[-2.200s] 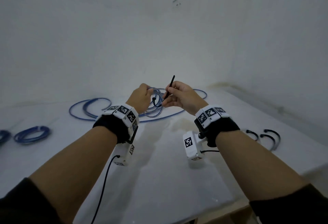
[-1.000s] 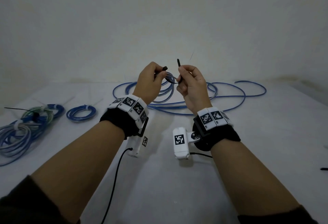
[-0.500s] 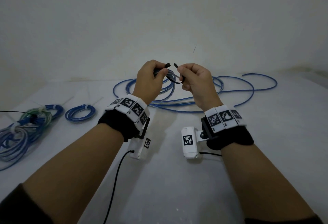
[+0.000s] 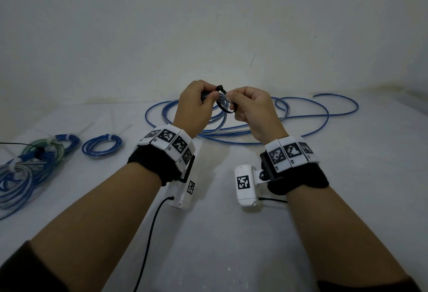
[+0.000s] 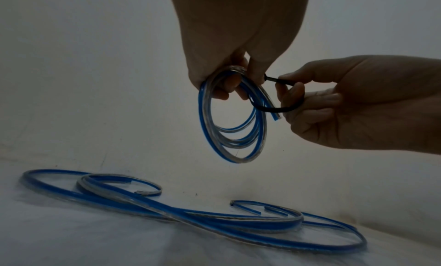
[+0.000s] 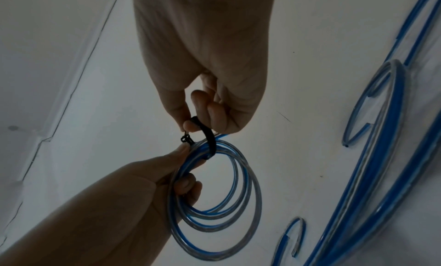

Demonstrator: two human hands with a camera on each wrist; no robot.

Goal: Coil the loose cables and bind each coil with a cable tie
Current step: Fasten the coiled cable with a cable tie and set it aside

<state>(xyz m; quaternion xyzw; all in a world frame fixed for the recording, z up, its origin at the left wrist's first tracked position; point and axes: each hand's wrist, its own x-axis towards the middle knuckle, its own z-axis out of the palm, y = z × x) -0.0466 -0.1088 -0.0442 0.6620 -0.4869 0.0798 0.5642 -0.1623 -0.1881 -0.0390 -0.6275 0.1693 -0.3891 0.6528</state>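
My left hand (image 4: 212, 96) grips a small coil of blue and clear cable (image 5: 203, 119), raised above the table; its thumb and forefinger also pinch the square head of a black cable tie (image 4: 223, 106). The tie (image 5: 269, 108) loops round the coil's strands. My right hand (image 4: 231, 97) pinches the tie's tail and holds its tip at the head. In the right wrist view the tie's strap (image 6: 210, 138) curves from my right fingertips (image 6: 190, 126) down over the coil (image 6: 205, 215). Whether the tip is inside the head I cannot tell.
Loose blue cables (image 4: 301, 111) sprawl on the white table (image 4: 231, 234) behind my hands, close to the wall. At the left lie a tied blue coil (image 4: 102, 147), another bound coil (image 4: 67, 141) and a heap of bundled cables (image 4: 18, 180).
The tie's two ends stood apart before; my right hand has brought the tail across so it now meets the head. Both hands stay raised together.
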